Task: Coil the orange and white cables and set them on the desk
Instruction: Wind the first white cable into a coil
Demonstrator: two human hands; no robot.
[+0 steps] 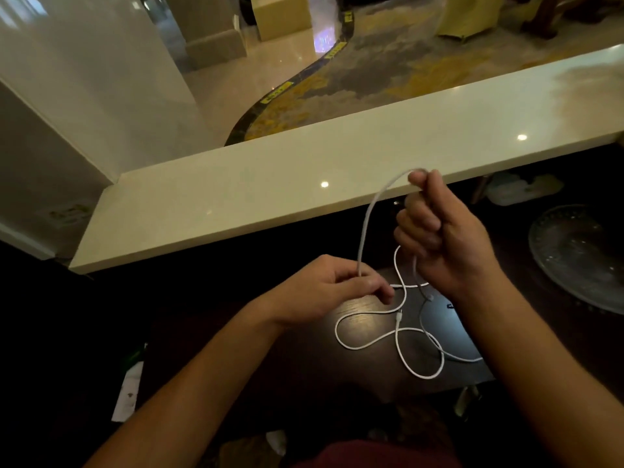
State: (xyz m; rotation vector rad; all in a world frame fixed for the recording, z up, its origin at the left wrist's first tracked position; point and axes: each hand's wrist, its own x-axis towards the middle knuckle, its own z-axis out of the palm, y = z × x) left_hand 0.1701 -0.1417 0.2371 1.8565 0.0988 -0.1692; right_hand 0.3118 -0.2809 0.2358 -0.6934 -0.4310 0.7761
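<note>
1. The white cable [366, 228] arcs between the two hands: it rises from the left hand [332, 288], curves up and to the right, and enters the top of the right hand [439, 231].
2. The right hand's fingers [417, 224] are clenched in a fist around the cable, with strands hanging out below it. The left hand's fingers [371, 282] pinch the cable's lower stretch, closed on it.
3. The rest of the cable lies in loose, crossing loops on the dark counter [371, 383], directly below and between the hands, slightly nearer the right wrist. A connector seems to sit among the loops, though it is too small to be sure.
4. Judgement: the next loop depends on the slack running down and to the right of the left hand. That hand is the feeder and the right fist the gatherer.
5. No orange cable can be seen.
6. Yellow labels sit along the dark floor border beyond the pale ledge [304, 184]; their writing is too blurred to read. No brand shows on the cable.
</note>
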